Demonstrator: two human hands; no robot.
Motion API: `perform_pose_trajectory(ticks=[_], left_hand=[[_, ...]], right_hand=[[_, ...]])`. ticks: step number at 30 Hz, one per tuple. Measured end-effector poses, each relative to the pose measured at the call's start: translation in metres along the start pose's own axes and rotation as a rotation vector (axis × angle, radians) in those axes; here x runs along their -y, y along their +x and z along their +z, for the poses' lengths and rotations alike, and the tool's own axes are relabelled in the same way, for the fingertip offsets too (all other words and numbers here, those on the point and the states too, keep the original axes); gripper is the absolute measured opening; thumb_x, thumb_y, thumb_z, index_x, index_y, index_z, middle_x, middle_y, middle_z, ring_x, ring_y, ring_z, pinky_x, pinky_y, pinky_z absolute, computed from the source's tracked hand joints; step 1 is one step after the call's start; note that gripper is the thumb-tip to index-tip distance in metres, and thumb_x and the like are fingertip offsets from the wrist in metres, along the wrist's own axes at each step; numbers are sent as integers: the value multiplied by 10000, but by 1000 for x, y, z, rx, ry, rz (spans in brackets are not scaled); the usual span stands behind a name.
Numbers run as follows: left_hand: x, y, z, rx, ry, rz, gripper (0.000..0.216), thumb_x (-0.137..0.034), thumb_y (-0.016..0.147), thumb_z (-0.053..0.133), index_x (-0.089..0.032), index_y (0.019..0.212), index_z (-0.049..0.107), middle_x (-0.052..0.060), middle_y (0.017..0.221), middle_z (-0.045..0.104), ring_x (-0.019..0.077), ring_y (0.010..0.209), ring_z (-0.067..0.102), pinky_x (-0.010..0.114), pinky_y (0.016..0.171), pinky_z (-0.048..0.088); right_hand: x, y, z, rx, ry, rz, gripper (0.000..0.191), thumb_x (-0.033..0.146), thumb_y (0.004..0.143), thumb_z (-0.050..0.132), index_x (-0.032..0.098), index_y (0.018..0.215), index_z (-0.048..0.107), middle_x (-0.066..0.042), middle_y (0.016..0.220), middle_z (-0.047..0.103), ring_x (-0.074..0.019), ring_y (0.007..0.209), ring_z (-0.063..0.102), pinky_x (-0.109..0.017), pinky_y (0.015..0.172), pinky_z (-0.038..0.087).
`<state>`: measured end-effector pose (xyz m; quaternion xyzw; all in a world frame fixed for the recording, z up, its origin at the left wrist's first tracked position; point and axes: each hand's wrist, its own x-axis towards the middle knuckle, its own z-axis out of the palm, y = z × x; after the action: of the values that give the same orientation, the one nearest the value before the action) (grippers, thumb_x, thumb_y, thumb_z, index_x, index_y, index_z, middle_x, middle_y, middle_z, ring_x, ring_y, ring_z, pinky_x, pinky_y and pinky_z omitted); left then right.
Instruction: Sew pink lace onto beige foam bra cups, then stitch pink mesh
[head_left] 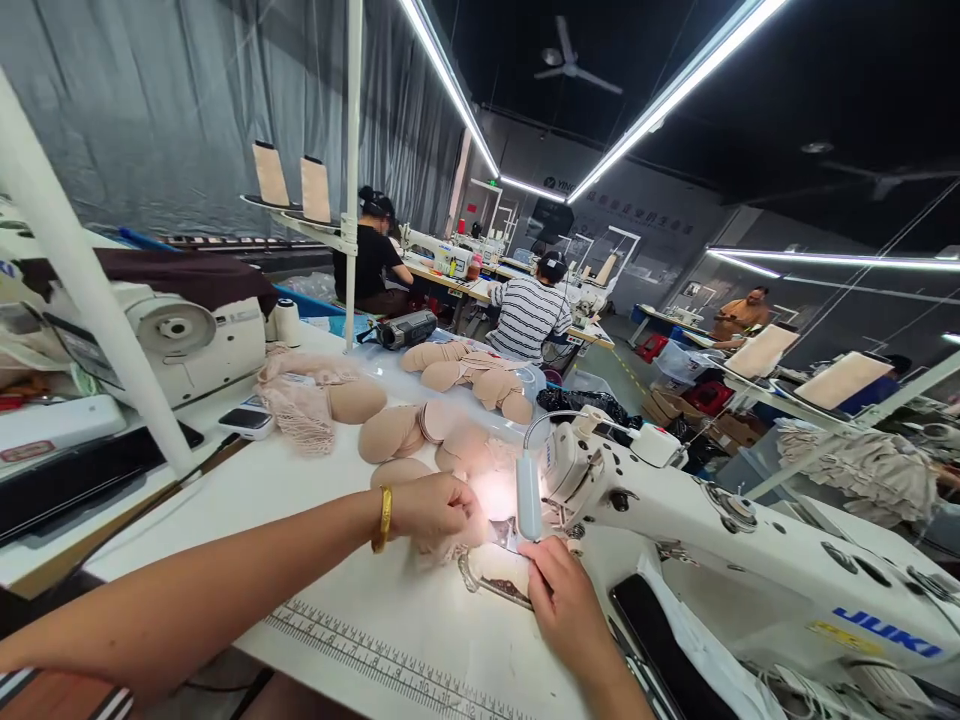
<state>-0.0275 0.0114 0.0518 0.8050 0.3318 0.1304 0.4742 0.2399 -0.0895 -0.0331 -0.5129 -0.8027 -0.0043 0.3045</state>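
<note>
Some pale fabric (433, 550), its long axis too blurred to tell, sits over the worktop (289, 490), pinched by the left hand (433, 505). Rightward, the right hand (562, 605) curls its fingers, grip unclear, beside a sewing machine (675, 500) lettered "JUKI".

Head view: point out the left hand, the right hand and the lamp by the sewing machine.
Left hand (433, 505): head view, back of the hand.
Right hand (564, 600): head view, back of the hand.
Lamp (529, 500): head view, pale housing.
</note>
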Motion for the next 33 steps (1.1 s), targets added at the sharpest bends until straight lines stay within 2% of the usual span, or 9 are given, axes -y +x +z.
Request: perform_pose_trajectory(ticks=[4, 9, 13, 19, 26, 28, 31, 33], left_hand=[[-5, -26, -9, 18, -239, -118, 335, -285, 565, 477, -167, 797, 688, -13, 670, 522, 139, 610, 460, 227, 524, 310], [-4, -49, -11, -32, -386, -151, 448, -253, 559, 527, -154, 922, 770, -19, 683, 514, 138, 645, 429, 235, 561, 296], [-8, -70, -15, -86, -449, -133, 400, -247, 571, 544, -148, 884, 773, -36, 641, 481, 131, 642, 404, 232, 577, 290], [-13, -98, -17, -116, -537, -95, 320, -244, 613, 581, -157, 854, 773, -26, 711, 598, 124, 664, 462, 230, 617, 344], [-5, -112, -14, -130, -609, -71, 274, -349, 661, 772, -152, 850, 753, -1, 769, 667, 140, 710, 554, 240, 675, 418], [-2, -115, -14, -129, -606, -63, 299, -381, 664, 816, -147, 837, 746, 0, 757, 663, 140, 698, 554, 243, 668, 421], [4, -122, -17, -131, -580, -43, 312, -412, 701, 833, -142, 828, 742, 7, 771, 672, 144, 724, 564, 245, 694, 424], [7, -126, -19, -120, -560, -30, 312, -424, 733, 830, -145, 843, 743, 10, 798, 685, 148, 754, 573, 245, 716, 424]], right_hand=[[-2, -2, 2, -11, 11, 9, 296, 153, 1028, 402, 235, 1140, 663, -64, 944, 669, -231, 817, 636, -360, 713, 533], [-2, -3, 4, -38, 14, -1, 278, 179, 1030, 414, 247, 1110, 672, -49, 925, 677, -234, 807, 653, -368, 713, 549], [-1, -4, 4, -57, 24, -10, 268, 191, 1028, 434, 256, 1105, 682, -43, 914, 677, -231, 816, 668, -361, 722, 562], [-6, -8, 8, -91, 10, -48, 250, 209, 1031, 454, 249, 1094, 693, -53, 910, 685, -237, 827, 681, -369, 735, 572], [0, -6, 5, -107, -103, -94, 259, 221, 1042, 427, 235, 1095, 680, -67, 890, 692, -244, 821, 685, -384, 732, 583], [-7, -15, -1, -139, -211, -117, 269, 246, 1038, 423, 242, 1091, 686, -80, 893, 710, -265, 815, 692, -406, 714, 580], [-34, -45, -18, -192, -438, -74, 299, 331, 1025, 431, 268, 1050, 722, -125, 909, 742, -322, 760, 701, -446, 599, 543], [-55, -70, -29, -200, -524, -63, 306, 460, 987, 501, 284, 970, 751, -132, 831, 743, -325, 617, 672, -452, 488, 494]])
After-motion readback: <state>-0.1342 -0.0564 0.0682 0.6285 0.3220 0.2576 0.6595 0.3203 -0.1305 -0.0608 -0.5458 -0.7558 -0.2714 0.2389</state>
